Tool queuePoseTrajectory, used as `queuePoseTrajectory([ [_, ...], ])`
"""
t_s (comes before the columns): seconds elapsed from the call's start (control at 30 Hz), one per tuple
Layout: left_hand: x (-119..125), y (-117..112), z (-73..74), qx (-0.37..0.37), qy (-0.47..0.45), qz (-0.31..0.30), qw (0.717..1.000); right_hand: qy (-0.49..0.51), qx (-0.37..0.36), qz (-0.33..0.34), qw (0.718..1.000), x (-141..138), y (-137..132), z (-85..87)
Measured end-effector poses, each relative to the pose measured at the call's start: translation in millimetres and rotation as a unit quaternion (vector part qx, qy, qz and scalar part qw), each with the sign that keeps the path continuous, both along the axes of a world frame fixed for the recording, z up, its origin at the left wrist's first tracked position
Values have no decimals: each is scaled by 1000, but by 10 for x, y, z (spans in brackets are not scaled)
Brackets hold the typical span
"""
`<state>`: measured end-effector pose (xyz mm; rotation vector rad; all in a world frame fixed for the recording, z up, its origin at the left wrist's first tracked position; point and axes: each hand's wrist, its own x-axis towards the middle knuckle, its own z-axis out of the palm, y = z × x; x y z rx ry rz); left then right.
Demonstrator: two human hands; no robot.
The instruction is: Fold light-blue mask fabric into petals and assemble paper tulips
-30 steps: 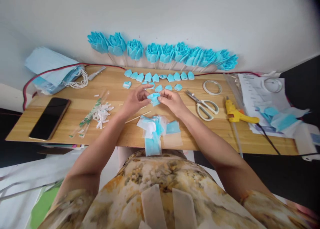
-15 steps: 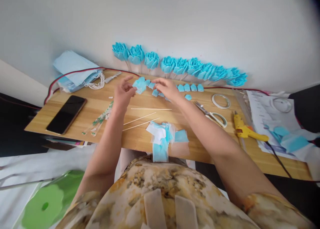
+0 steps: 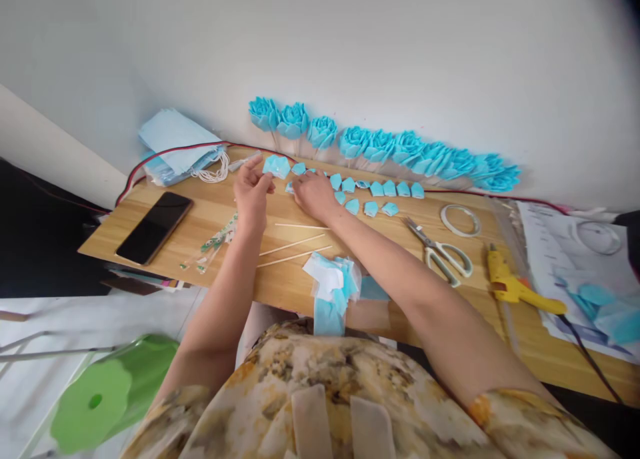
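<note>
My left hand point(image 3: 253, 191) is raised above the back of the table, its index finger lifted. Light-blue fabric petals point(image 3: 277, 167) are pinched near its thumb. My right hand point(image 3: 316, 195) reaches down among the cut petals, palm downward. A small blue petal point(image 3: 289, 187) shows at its fingertips, partly covered by them. More petals with pointed tops lie in rows to the right, such as a petal point(image 3: 389, 189) in the back row and a petal point(image 3: 371, 209) in the front one. The right hand hides part of the rows.
Blue fabric flowers point(image 3: 379, 145) lean along the wall. Thin sticks point(image 3: 293, 245), blue-and-white scraps point(image 3: 333, 285), scissors point(image 3: 440, 249), a tape roll point(image 3: 461, 207) and a yellow glue gun point(image 3: 520, 289) lie on the table point(image 3: 280, 289). A phone point(image 3: 155, 227) and face masks point(image 3: 183, 145) are left.
My right hand has moved down and left onto the petal rows, uncovering more petals. My left hand stays near the bunch of petals. The view has shifted slightly.
</note>
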<state>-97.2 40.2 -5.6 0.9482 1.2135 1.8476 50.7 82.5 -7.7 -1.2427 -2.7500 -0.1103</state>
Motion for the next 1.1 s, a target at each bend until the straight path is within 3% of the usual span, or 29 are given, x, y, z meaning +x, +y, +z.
queuePoseTrajectory([
  [0.13, 12, 16, -1, -32, 0, 7, 999, 135, -47, -59, 988, 307, 49, 103],
  [0.27, 93, -18, 1, -144, 79, -74, 984, 351, -110, -135, 920, 828, -9, 277],
  [0.37, 140, -78, -27, -209, 227, -134, 942, 429, -129, -140, 883, 1098, -162, 332],
  [0.53, 94, -115, -147, -186, 504, -51, 842, 450, -161, -126, 869, 1170, -460, 264],
  [0.63, 49, -95, -199, -127, 564, -5, 816, 438, -135, -107, 883, 1117, -594, 207],
  [0.7, 55, -89, -192, -69, 550, 29, 832, 417, -105, -96, 898, 1086, -666, 178],
  [0.8, 152, -126, -113, -7, 452, 31, 891, 370, -23, -67, 926, 1069, -758, 155],
  [0.87, 261, -193, -36, -11, 361, -66, 930, 324, 46, -54, 944, 1074, -811, 159],
  [0.97, 415, -322, 75, -39, 250, -246, 936, 255, 116, -47, 959, 1088, -868, 178],
  [1.1, 505, -409, 146, -69, 185, -313, 929, 213, 141, -27, 966, 1079, -901, 177],
])
